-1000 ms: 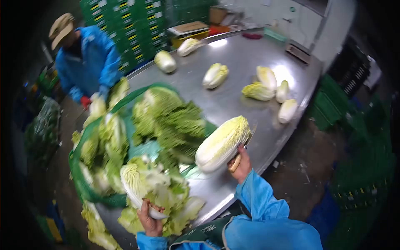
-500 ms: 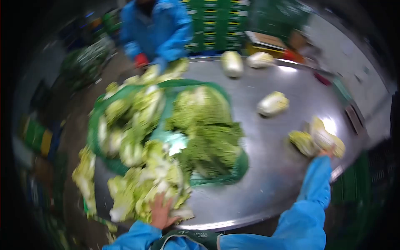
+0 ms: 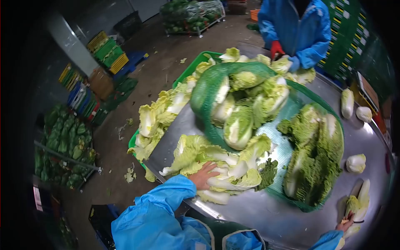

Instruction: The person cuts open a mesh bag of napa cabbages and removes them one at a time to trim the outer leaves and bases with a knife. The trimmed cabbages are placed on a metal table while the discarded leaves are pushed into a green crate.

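Observation:
My left hand (image 3: 203,176) presses down on a pile of loose cabbage leaves (image 3: 237,177) near the table's front edge, fingers stretched out. At the far right, my right hand (image 3: 345,224) is closed at the lower end of small trimmed cabbage pieces (image 3: 363,198); a thin dark thing pokes out beside it, and I cannot tell exactly what it grips. Between the hands lies an opened green mesh bag (image 3: 203,98). Whole napa cabbages (image 3: 238,127) fill its left part, and leafier green ones (image 3: 314,154) lie on its right part.
Across the metal table (image 3: 246,212) stands a person in a blue smock (image 3: 298,33), one red glove showing. Trimmed cabbages (image 3: 356,163) lie along the right side. A green crate (image 3: 189,68) heaped with leaves (image 3: 164,112) adjoins the table's left edge. Stacked crates (image 3: 110,54) stand beyond.
The view has swung left, so everything sits further right in the picture. My left hand has shifted with the leaves toward the table's left edge; my right hand stays by the trimmed cabbage pieces.

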Motion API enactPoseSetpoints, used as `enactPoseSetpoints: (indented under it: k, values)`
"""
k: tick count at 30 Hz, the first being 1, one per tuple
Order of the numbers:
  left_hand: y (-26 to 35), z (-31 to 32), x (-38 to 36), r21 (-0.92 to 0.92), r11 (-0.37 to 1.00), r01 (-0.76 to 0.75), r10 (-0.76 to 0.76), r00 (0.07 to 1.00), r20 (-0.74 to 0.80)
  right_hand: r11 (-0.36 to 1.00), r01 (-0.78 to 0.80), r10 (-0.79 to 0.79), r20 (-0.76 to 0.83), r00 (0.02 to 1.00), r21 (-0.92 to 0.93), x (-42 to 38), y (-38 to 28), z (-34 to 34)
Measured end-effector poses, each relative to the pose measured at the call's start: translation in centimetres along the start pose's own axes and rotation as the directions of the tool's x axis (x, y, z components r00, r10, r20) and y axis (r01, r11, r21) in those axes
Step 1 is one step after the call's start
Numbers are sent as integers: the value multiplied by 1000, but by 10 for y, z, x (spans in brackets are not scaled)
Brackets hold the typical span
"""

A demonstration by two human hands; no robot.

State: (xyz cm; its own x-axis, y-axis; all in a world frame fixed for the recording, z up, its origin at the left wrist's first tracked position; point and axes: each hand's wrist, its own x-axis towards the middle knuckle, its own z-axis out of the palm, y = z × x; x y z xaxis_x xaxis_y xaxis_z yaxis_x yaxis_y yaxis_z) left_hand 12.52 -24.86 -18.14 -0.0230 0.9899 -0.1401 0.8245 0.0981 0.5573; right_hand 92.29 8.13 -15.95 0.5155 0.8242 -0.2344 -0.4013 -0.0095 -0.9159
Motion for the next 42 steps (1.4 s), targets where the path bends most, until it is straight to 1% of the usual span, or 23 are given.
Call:
enactPoseSetpoints:
  k: [4,6,9,10,11,12,13,14,16,17,18,19,21,23,25,28,31,34,37,38,39,41,42]
  values:
    - [-110,-39,-29,24,996,-83,84,995,-44,954,253,-211,235,949,-163,-15,-10,11]
    - [-155,-66,-37,20,998,-65,67,994,-90,969,43,56,386,921,-243,-66,-27,50]
    - [-228,-107,-39,197,979,46,-44,999,-16,913,122,-1,296,955,-389,-177,1,154]
    - [-225,-136,-38,219,972,82,-81,997,-12,686,199,24,295,955,-699,-252,0,217]
    - [-233,-152,-35,356,927,118,-132,991,15,717,123,83,260,962,-686,-294,7,264]
    - [-264,-154,-32,162,984,73,-70,997,-29,718,267,43,425,904,-643,-284,37,268]
    - [-272,-167,-22,341,938,56,-62,998,9,732,77,187,309,932,-676,-352,29,338]
    - [-274,-179,-20,344,937,65,-54,998,-40,680,87,191,291,937,-728,-364,43,356]
    - [-309,-196,-28,458,866,201,-137,976,-169,539,357,148,503,852,-763,-358,84,369]
    - [-276,-222,-26,344,909,237,-172,963,-209,595,233,218,433,875,-769,-378,84,386]
    - [-346,-218,-32,330,912,242,-149,948,-283,480,507,-38,561,827,-716,-366,102,380]
    - [-327,-231,-27,204,952,230,-138,913,-385,282,725,-253,681,688,-628,-348,117,371]
    - [-259,-259,-15,81,980,183,-123,867,-483,291,713,-346,624,700,-638,-327,100,357]
    - [-193,-273,15,-333,943,11,-241,713,-659,236,721,-484,564,669,-652,-316,81,341]
    - [-112,-267,57,-470,873,-130,-190,797,-574,407,597,-404,451,796,-691,-295,68,314]
    - [9,-217,142,-699,694,-173,-61,953,-296,519,564,-421,382,822,-642,-281,50,305]
    - [108,-140,233,-866,499,37,92,991,95,667,488,-391,293,872,-563,-245,48,282]
    - [196,-67,316,-886,343,313,118,921,371,553,409,-267,311,912,-726,-221,38,273]
    - [266,-5,380,-853,122,508,-102,861,498,924,141,-36,285,958,-356,-244,-16,310]
    - [288,0,382,-847,-84,524,92,851,517,922,210,-90,350,933,-325,-245,-29,322]
    - [263,54,431,-897,10,442,-10,897,442,927,203,-82,357,931,-316,-231,-29,333]
    - [277,35,417,-883,8,468,13,883,469,706,469,-187,499,846,-530,-198,-21,357]
    - [275,36,419,-889,13,458,3,889,458,593,390,-27,467,884,-704,-175,-8,366]
